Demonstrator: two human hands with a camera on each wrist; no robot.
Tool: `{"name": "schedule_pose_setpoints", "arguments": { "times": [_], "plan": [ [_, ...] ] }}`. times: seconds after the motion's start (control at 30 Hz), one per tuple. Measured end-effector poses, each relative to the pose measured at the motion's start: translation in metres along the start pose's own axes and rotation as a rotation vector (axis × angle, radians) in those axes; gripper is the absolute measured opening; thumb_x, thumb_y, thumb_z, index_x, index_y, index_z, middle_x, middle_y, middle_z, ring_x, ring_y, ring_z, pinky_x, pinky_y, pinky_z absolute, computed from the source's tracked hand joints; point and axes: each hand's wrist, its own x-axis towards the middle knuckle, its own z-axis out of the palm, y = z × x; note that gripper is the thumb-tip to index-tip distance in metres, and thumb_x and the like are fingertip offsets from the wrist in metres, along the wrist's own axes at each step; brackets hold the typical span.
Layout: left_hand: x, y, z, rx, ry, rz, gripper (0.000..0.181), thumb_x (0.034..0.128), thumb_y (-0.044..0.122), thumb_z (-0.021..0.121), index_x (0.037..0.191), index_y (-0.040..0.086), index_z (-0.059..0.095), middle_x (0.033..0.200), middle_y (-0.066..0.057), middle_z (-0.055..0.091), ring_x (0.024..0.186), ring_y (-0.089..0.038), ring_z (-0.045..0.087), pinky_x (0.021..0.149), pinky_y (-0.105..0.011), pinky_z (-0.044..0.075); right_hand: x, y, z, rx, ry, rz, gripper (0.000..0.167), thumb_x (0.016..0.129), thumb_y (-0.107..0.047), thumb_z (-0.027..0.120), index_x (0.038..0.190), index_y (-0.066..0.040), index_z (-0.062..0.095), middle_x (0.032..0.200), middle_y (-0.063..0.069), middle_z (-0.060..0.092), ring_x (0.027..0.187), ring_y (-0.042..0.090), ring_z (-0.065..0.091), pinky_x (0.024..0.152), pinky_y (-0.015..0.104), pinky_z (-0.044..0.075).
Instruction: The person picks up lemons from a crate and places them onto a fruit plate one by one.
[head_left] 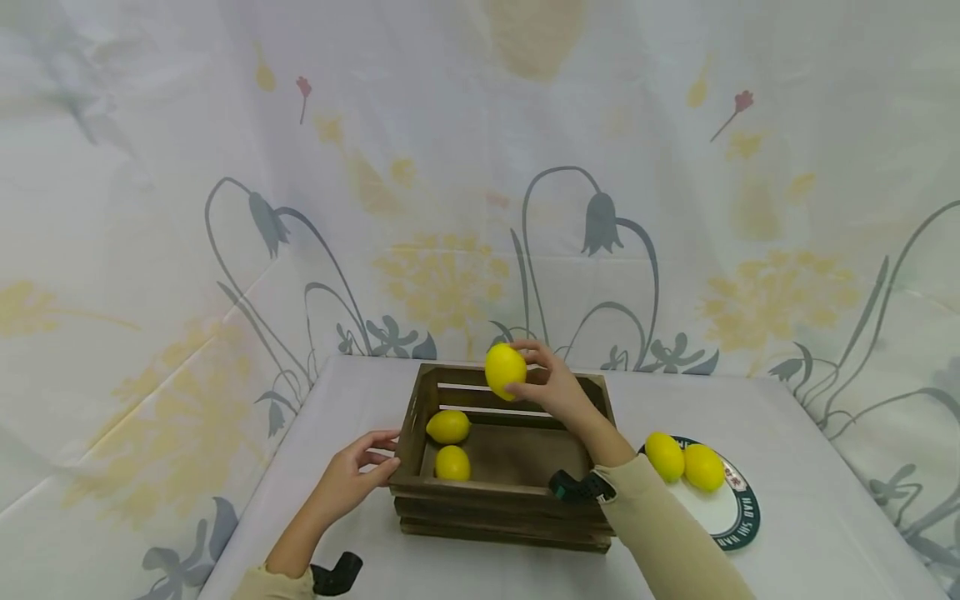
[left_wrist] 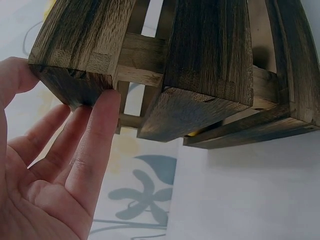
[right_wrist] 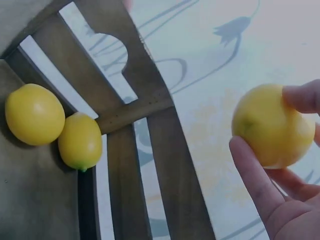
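Observation:
My right hand (head_left: 551,385) holds a yellow lemon (head_left: 506,372) between thumb and fingers, raised over the back of a brown slatted wooden crate (head_left: 510,500). In the right wrist view, the held lemon (right_wrist: 272,126) is apart from the crate. Two more lemons lie in the left part of the crate: one lemon (head_left: 448,427) farther back, another lemon (head_left: 453,463) nearer the front. At the crate's left side, my left hand (head_left: 356,475) grips the end of the upper slat (left_wrist: 75,80), thumb and fingertips touching the wood.
To the right of the crate, a white plate (head_left: 746,521) with a dark green lettered rim bears two lemons (head_left: 703,467). A white cloth (head_left: 817,467) covers the table. Behind stands a flower-patterned curtain (head_left: 465,167).

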Motion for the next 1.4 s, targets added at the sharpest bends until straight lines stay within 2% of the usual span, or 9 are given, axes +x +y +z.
{"name": "schedule_pose_setpoints", "arguments": {
  "times": [0.1, 0.33, 0.63, 0.97, 1.4],
  "plan": [
    [0.0, 0.0, 0.0, 0.003, 0.003, 0.002, 0.041, 0.0888, 0.015, 0.064, 0.125, 0.0, 0.053, 0.111, -0.018, 0.058, 0.093, -0.029, 0.06, 0.065, -0.025, 0.054, -0.002, 0.006, -0.005, 0.009, 0.04, 0.008, 0.057, 0.082, -0.001, 0.069, 0.132, -0.007, 0.042, 0.121, 0.025, 0.045, 0.101, 0.038, 0.056, 0.078, 0.047, 0.052],
    [0.0, 0.001, 0.0, 0.001, 0.004, -0.004, 0.041, 0.0889, 0.015, 0.064, 0.125, 0.0, 0.053, 0.111, -0.018, 0.058, 0.093, -0.027, 0.061, 0.065, -0.025, 0.054, -0.007, 0.02, -0.018, 0.006, 0.137, -0.011, 0.057, 0.082, -0.01, 0.071, 0.132, -0.011, 0.042, 0.118, 0.02, 0.048, 0.099, 0.031, 0.059, 0.075, 0.033, 0.053],
    [0.001, 0.002, 0.001, 0.01, 0.005, -0.007, 0.041, 0.0891, 0.016, 0.064, 0.125, 0.0, 0.053, 0.112, -0.017, 0.058, 0.093, -0.027, 0.061, 0.065, -0.025, 0.054, -0.021, 0.017, -0.032, 0.02, 0.173, 0.002, 0.058, 0.083, -0.013, 0.07, 0.133, -0.014, 0.041, 0.12, 0.018, 0.048, 0.098, 0.027, 0.059, 0.077, 0.035, 0.053],
    [0.0, 0.002, 0.0, 0.005, 0.007, -0.009, 0.041, 0.0889, 0.016, 0.064, 0.126, 0.001, 0.053, 0.112, -0.017, 0.058, 0.093, -0.027, 0.061, 0.065, -0.025, 0.054, -0.036, 0.019, -0.045, 0.035, 0.189, -0.034, 0.056, 0.084, -0.005, 0.068, 0.133, -0.008, 0.04, 0.12, 0.02, 0.048, 0.092, 0.014, 0.061, 0.075, 0.033, 0.054],
    [0.0, 0.003, 0.001, 0.004, 0.012, -0.01, 0.041, 0.0887, 0.015, 0.064, 0.126, 0.001, 0.053, 0.111, -0.017, 0.058, 0.093, -0.028, 0.061, 0.064, -0.025, 0.054, -0.058, 0.02, -0.063, -0.027, 0.253, -0.006, 0.058, 0.084, -0.009, 0.069, 0.134, -0.006, 0.039, 0.12, 0.022, 0.047, 0.089, 0.014, 0.059, 0.074, 0.027, 0.053]
  ]
}}
